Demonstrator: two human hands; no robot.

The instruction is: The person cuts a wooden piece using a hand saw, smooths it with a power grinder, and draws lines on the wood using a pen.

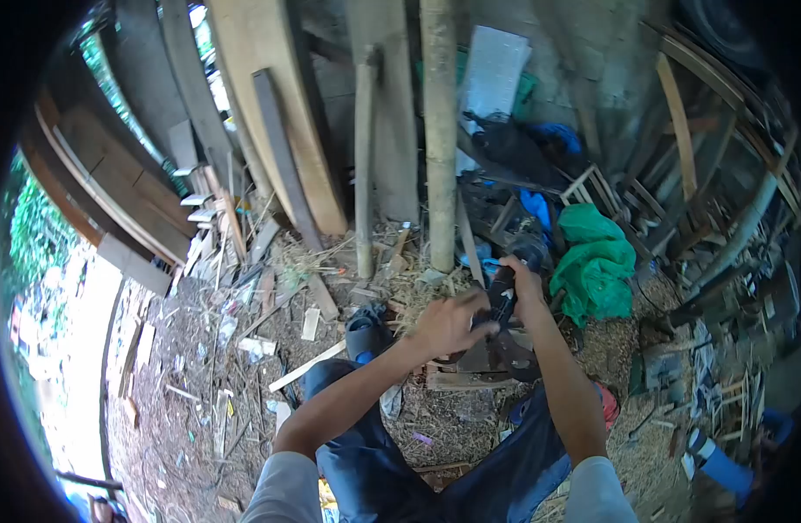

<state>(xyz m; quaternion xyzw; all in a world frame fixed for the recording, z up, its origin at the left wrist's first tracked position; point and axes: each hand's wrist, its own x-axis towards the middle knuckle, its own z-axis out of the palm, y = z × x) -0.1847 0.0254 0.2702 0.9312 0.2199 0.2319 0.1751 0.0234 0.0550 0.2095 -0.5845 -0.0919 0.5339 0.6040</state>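
Observation:
A dark elongated object, possibly a tool, stands out between my two hands; its details are too dark to make out. My right hand is wrapped round its upper part. Just left of it, my left hand is blurred by motion, with its fingers near the object's side; whether they touch it is unclear. Below the object, a dark curved piece and a wooden block lie between my knees. My left foot wears a dark sandal.
A green sack lies right of my hands. Boards and a bamboo pole stand along the wall ahead. Wood scraps and shavings cover the ground. A blue cylinder lies at the lower right, near more stacked wood.

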